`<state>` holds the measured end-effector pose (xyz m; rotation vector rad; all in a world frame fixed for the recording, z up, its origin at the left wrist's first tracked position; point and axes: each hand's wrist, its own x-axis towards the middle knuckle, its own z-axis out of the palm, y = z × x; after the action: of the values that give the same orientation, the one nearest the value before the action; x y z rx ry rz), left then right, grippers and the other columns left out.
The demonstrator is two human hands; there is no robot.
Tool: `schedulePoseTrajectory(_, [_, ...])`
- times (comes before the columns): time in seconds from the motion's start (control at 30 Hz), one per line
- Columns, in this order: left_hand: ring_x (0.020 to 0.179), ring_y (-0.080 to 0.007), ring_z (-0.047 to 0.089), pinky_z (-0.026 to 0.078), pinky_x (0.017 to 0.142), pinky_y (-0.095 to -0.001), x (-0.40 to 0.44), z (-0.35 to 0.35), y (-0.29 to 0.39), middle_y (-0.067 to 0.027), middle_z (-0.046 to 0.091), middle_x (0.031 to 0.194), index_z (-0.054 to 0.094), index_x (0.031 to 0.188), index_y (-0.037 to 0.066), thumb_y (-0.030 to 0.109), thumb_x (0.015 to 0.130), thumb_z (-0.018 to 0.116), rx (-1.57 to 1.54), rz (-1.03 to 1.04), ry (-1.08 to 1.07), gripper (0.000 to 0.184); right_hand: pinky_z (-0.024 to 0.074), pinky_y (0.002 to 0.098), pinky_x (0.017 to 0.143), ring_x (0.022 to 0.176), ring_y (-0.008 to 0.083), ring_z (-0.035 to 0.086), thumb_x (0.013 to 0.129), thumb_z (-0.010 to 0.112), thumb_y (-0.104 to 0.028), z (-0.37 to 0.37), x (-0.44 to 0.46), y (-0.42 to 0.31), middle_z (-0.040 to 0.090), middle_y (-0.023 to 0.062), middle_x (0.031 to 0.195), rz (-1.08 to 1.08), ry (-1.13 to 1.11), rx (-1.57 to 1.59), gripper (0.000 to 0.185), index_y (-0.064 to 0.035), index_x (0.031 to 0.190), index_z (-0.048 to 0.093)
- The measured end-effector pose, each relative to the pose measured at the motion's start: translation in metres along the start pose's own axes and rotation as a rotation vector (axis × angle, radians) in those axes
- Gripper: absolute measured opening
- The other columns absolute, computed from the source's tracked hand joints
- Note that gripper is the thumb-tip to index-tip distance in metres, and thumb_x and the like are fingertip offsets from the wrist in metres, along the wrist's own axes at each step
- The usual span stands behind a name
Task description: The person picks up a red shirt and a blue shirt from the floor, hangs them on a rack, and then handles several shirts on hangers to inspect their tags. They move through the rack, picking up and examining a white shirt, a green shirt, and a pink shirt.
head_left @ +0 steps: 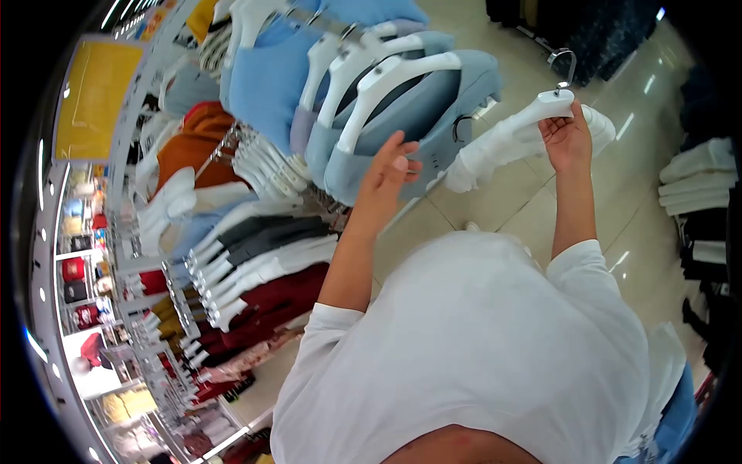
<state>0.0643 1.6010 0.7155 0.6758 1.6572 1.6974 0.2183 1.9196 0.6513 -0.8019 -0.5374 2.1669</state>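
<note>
My right hand (568, 141) is closed on a white hanger (553, 100) just below its metal hook. From that hanger droops a white garment (495, 151), held out over the floor. My left hand (389, 172) is raised with its fingers apart and nothing in it, in front of a light blue hooded top (348, 172) on the rack; whether it touches the cloth I cannot tell. Several blue tops hang there together, and a white hanger (386, 73) shows in the neck of the nearest one.
Wall racks run along the left, with an orange garment (193, 143), dark red garments (290, 298) and bare white hangers (267, 164). A yellow sign panel (97, 97) stands at the upper left. Dark clothes (603, 35) hang at the top right, folded white clothes (699, 174) at the far right.
</note>
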Motion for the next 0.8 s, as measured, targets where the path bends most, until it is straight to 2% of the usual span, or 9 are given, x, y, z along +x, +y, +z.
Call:
schedulePoseTrajectory(0.07, [0.109,-0.0258,0.056,0.049,0.092,-0.0380,0.029,0.001,-0.003,-0.0155,0.043,0.142,0.018,0.152,0.007,0.036,0.102,0.043,-0.084,-0.061,0.006,0.063,0.0542,0.0328,0.080,0.093,0.0186,0.061,0.093,0.061,-0.041,-0.012,-0.001,-0.012,0.061,0.0060,0.100,-0.002,-0.027,-0.005,0.039,-0.0056,0.111,0.058])
schedulePoseTrajectory(0.17, [0.111,-0.0278,0.055,0.048,0.092,-0.0401,0.057,0.011,0.007,-0.0144,0.044,0.142,0.018,0.152,0.009,0.040,0.101,0.043,-0.220,-0.050,0.149,0.064,0.0534,0.0328,0.082,0.093,0.0186,0.060,0.093,0.061,-0.040,-0.019,-0.009,-0.030,0.061,0.0056,0.100,-0.046,0.028,0.016,0.039,-0.0056,0.111,0.058])
schedulePoseTrajectory(0.2, [0.111,-0.0292,0.055,0.047,0.093,-0.0434,0.063,0.008,0.005,-0.0138,0.043,0.142,0.021,0.151,0.013,0.042,0.101,0.044,-0.294,-0.006,0.097,0.062,0.0531,0.0331,0.083,0.093,0.0187,0.060,0.093,0.061,-0.040,-0.022,-0.010,-0.036,0.061,0.0056,0.100,-0.072,0.052,0.024,0.039,-0.0055,0.110,0.059])
schedulePoseTrajectory(0.3, [0.112,-0.0294,0.055,0.046,0.095,-0.0457,0.076,0.007,-0.002,-0.0138,0.044,0.142,0.026,0.149,0.018,0.041,0.100,0.045,-0.470,0.057,0.043,0.057,0.0524,0.0340,0.084,0.094,0.0191,0.060,0.093,0.062,-0.040,-0.029,-0.013,-0.045,0.060,0.0056,0.100,-0.114,0.103,0.036,0.039,-0.0053,0.110,0.059])
schedulePoseTrajectory(0.33, [0.113,-0.0305,0.055,0.044,0.097,-0.0476,0.081,0.007,-0.005,-0.0140,0.047,0.139,0.035,0.144,0.020,0.042,0.100,0.046,-0.503,0.072,0.038,0.051,0.0523,0.0342,0.085,0.094,0.0193,0.060,0.093,0.062,-0.040,-0.032,-0.014,-0.049,0.060,0.0057,0.100,-0.121,0.110,0.043,0.039,-0.0053,0.110,0.059])
schedulePoseTrajectory(0.43, [0.114,-0.0319,0.055,0.044,0.097,-0.0475,0.098,0.005,-0.009,-0.0146,0.050,0.136,0.041,0.140,0.015,0.040,0.100,0.043,-0.610,0.109,0.039,0.047,0.0528,0.0366,0.086,0.096,0.0210,0.060,0.094,0.061,-0.037,-0.039,-0.009,-0.059,0.061,0.0075,0.101,-0.141,0.143,0.060,0.038,-0.0039,0.111,0.057])
schedulePoseTrajectory(0.53, [0.114,-0.0298,0.057,0.045,0.097,-0.0471,0.109,0.005,-0.002,-0.0118,0.054,0.133,0.043,0.138,0.010,0.034,0.101,0.041,-0.723,0.095,0.035,0.043,0.0527,0.0373,0.088,0.098,0.0218,0.060,0.094,0.062,-0.037,-0.036,-0.007,-0.067,0.061,0.0082,0.103,-0.163,0.152,0.054,0.038,-0.0032,0.112,0.057])
schedulePoseTrajectory(0.63, [0.116,-0.0309,0.056,0.045,0.098,-0.0472,0.104,0.008,0.005,-0.0125,0.054,0.133,0.045,0.136,0.006,0.034,0.102,0.039,-0.749,0.097,0.034,0.044,0.0524,0.0380,0.090,0.100,0.0229,0.060,0.094,0.062,-0.036,-0.026,-0.006,-0.076,0.060,0.0089,0.104,-0.192,0.147,0.049,0.039,-0.0023,0.113,0.057])
schedulePoseTrajectory(0.8, [0.120,-0.0341,0.054,0.045,0.100,-0.0485,0.081,0.010,0.010,-0.0153,0.051,0.137,0.043,0.139,0.007,0.033,0.101,0.040,-0.721,0.112,-0.013,0.046,0.0516,0.0392,0.093,0.103,0.0246,0.060,0.095,0.061,-0.035,-0.020,0.003,-0.086,0.060,0.0101,0.107,-0.230,0.094,0.060,0.040,-0.0015,0.116,0.055])
